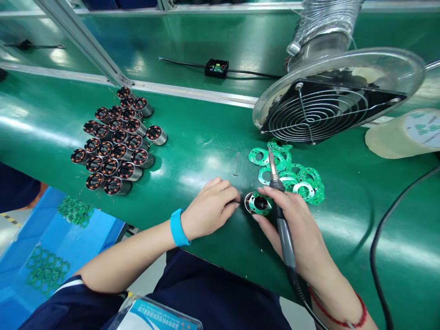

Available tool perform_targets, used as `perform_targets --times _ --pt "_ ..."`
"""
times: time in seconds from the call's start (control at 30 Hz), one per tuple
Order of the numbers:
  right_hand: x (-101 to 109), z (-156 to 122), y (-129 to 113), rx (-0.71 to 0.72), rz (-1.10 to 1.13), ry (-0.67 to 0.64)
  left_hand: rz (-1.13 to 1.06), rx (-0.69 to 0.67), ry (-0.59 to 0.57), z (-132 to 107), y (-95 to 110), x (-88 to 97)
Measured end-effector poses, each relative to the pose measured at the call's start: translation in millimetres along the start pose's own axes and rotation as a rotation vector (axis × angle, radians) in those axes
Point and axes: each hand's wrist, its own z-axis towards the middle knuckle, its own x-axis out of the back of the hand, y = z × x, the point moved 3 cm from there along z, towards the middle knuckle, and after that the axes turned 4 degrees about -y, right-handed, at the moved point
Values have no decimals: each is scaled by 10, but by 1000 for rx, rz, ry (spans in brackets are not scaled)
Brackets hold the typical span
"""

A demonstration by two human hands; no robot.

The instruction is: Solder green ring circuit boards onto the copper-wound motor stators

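A soldering iron [284,238] lies across my right hand [299,229], its metal tip pointing away over a pile of green ring-shaped circuit boards [305,176]. The thumb and forefinger of that hand also steady a motor stator [248,204] with a green ring board [256,201] on its top. Just left of the stator is my left hand [215,206], its fingers curled and pressed together. Whatever those fingertips may hold is hidden.
Several metal stators with copper windings [118,153] stand grouped at the left. A fume extractor fan [309,114] overhangs the far right, near a yellowish tape roll [395,135]. A black cable [376,256] curves at right. Blue trays [99,233] holding green boards sit lower left.
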Motion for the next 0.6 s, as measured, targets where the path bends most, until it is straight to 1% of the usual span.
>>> perform_targets --times 0.13,0.27,0.33,0.4,0.47,0.53,0.6 --pt "-39 13 -31 -9 -103 58 -140 -33 137 55 38 70" --pt "-81 -7 -45 -6 -113 81 -308 -88 175 144 112 57" --pt "-71 -25 -46 -8 -96 91 -457 -82 174 166 103 25" --pt "-36 -40 -53 -12 -69 120 -621 -31 168 164 52 -10" --pt "7 -45 -75 -5 -29 150 -736 70 144 149 -19 -43" --pt "32 -38 -106 8 5 143 -787 175 99 135 -72 -69" --pt "33 -22 -140 22 37 105 -811 219 50 140 -81 -80"
